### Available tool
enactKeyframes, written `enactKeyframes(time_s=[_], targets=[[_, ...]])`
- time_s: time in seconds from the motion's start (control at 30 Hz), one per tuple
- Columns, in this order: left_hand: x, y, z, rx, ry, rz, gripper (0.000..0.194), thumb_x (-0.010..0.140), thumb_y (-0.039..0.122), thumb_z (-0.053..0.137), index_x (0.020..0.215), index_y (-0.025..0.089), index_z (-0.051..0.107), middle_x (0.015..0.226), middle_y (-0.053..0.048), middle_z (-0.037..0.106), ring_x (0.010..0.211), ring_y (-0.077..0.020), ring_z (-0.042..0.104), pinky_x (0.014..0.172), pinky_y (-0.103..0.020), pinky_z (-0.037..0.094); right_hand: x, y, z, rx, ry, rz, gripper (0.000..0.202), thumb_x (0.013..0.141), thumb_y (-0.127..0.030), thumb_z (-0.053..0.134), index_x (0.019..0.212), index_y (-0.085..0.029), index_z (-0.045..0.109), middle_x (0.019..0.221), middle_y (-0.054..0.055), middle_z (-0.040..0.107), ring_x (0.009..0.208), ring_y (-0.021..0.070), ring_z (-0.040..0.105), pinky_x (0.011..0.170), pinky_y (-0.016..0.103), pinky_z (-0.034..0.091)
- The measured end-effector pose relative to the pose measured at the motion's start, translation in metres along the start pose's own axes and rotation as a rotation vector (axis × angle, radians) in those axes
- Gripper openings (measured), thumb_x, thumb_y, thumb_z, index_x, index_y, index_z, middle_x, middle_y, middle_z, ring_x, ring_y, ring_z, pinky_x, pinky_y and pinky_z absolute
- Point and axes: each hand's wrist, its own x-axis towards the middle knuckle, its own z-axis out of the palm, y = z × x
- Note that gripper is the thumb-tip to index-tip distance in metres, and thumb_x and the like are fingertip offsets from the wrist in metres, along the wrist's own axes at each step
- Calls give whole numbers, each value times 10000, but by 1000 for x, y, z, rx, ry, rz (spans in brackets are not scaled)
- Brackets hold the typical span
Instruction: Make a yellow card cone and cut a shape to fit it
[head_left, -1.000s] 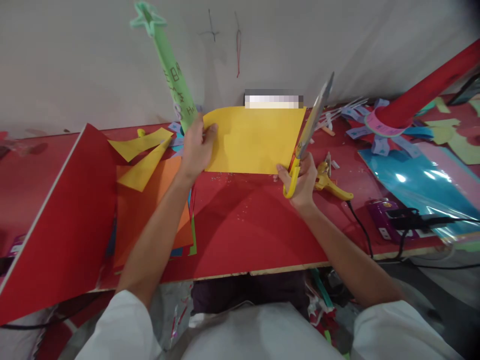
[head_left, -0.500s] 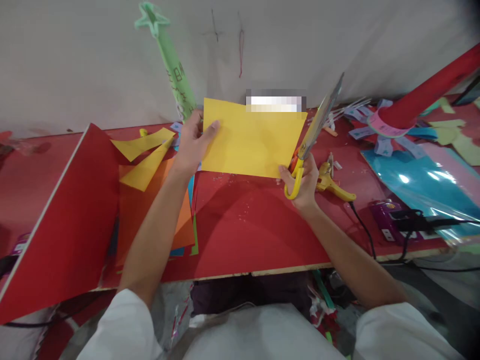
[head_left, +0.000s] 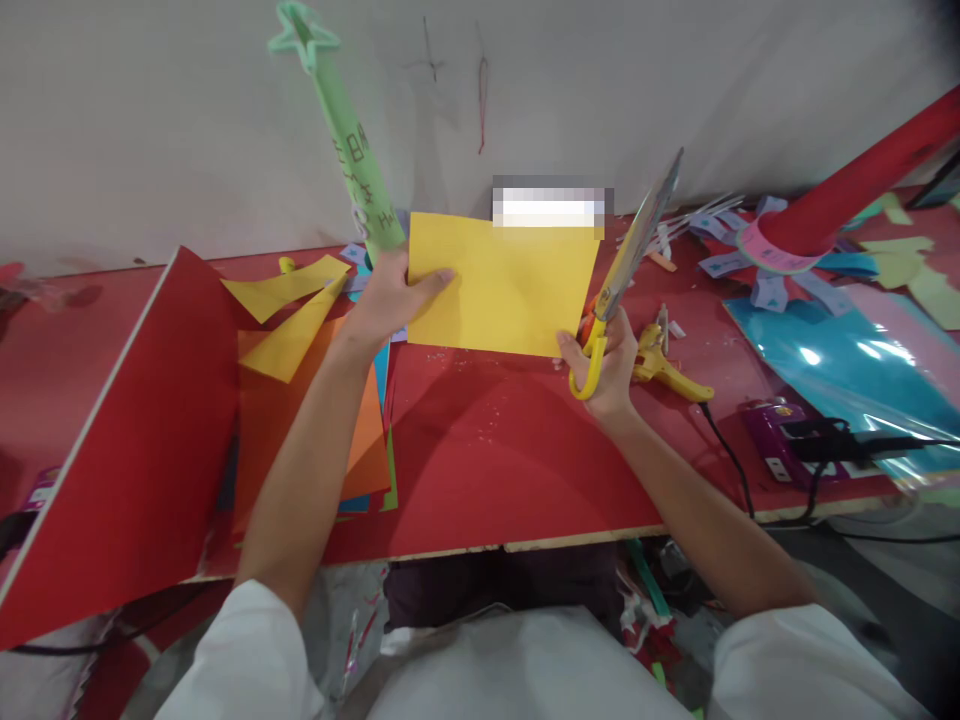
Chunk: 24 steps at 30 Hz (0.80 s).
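A sheet of yellow paper (head_left: 502, 285) is held up above the red table (head_left: 480, 450). My left hand (head_left: 394, 295) grips its left edge, thumb lying on the front and fingers hidden behind. At the lower right corner, my right hand (head_left: 607, 360) is closed on a pair of yellow-handled scissors (head_left: 626, 265), and its thumb also presses on the paper. The scissor blades look closed and point up and to the right. Just right of that hand lies a yellow glue gun (head_left: 667, 375) with a black cord.
Yellow paper strips (head_left: 292, 325) lie on orange sheets (head_left: 307, 420) at left, beside a leaning red board (head_left: 135, 450). Behind stands a green paper tube (head_left: 352, 150) with a star top. At right are a red tube (head_left: 870, 170), blue sheets (head_left: 832, 370) and a purple box (head_left: 776, 440).
My left hand has shifted slightly down and right on the paper, and its thumb reaches further over the front. The paper's top edge is a little lower. My right hand has barely moved.
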Motion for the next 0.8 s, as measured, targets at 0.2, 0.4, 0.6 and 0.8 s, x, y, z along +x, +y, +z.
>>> enactKeyframes(time_s=[0.2, 0.4, 0.6, 0.8], targets=[[-3, 9, 1, -36, 16, -29, 555, 895, 520, 913, 1270, 170, 702, 1175, -136, 814, 1399, -501, 620, 1190, -893, 447, 0, 7, -1, -7, -9, -50, 432, 821, -410, 899, 1002, -291, 525, 751, -86, 491, 482, 90, 505, 433, 281, 603], [-3, 13, -4, 93, 1, 0, 461, 915, 500, 876, 1243, 215, 722, 1227, -105, 808, 1349, -442, 660, 1184, -806, 509, 0, 11, 0, -26, -11, -99, 377, 848, -424, 894, 1030, -292, 591, 784, -52, 473, 548, 107, 481, 445, 283, 581], [-8, 31, 11, 417, 88, 82, 500, 978, 519, 751, 1361, 209, 671, 1343, -131, 744, 1420, -433, 633, 1217, -717, 490, 0, 17, -2, -17, -59, -32, 380, 869, -429, 865, 1040, -299, 552, 783, -68, 479, 509, 100, 475, 456, 300, 570], [-21, 53, 43, 196, -9, 93, 582, 1033, 705, 625, 1459, 311, 582, 1307, -93, 735, 1344, -358, 685, 1159, -611, 568, -2, 17, 1, -51, -74, 22, 480, 822, -520, 903, 949, -290, 501, 710, -87, 466, 523, 116, 462, 449, 280, 481]])
